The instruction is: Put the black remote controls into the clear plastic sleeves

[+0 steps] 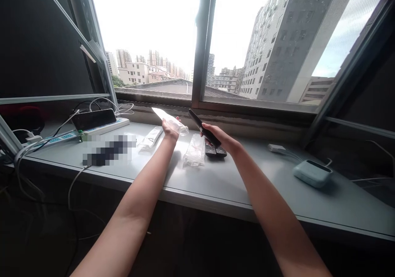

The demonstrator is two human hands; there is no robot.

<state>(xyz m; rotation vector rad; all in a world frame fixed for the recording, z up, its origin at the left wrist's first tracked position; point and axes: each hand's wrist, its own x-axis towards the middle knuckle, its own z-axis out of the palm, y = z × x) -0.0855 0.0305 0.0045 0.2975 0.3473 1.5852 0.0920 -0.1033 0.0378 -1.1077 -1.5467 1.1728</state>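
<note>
Over a pale grey flat-topped desk (247, 174), a person's left hand (170, 130) grips a translucent plastic sleeve (167, 116), the right hand (218, 135) wrapping its fingers around a slim black handset (195, 118) (light pressure should spare the thin plastic)

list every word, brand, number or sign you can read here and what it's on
No text can be read for certain.
Remotes on the desk: button marks and a small pale mark near the bottom, too small to read.
Black object in the right hand: no readable text.
White bag in the left hand: no readable text.
Power strip: blue patches, no readable lettering.
Pixelated patch: anything there is hidden.
</note>
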